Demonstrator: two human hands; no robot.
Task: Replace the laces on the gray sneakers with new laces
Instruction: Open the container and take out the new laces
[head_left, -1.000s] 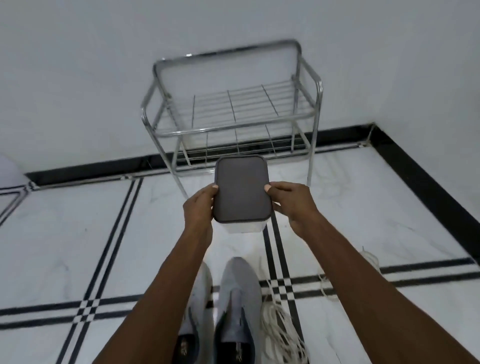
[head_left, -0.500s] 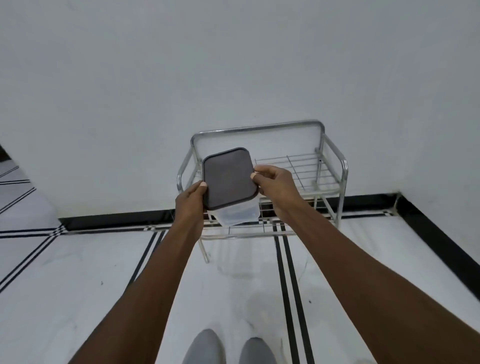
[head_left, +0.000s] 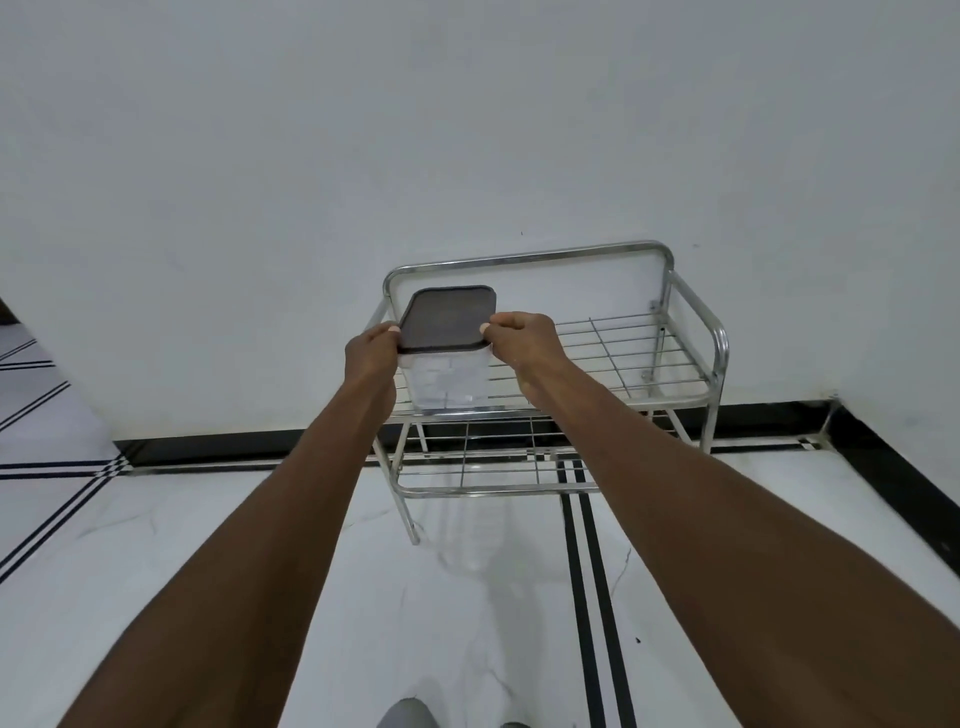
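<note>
Both hands grip one container | left hand and right hand clamp clear container under dark lid | at top shelf of metal rack

head cam: I view from head height | facing forward-down past outstretched arms | metal rack at arm's reach against wall
</note>
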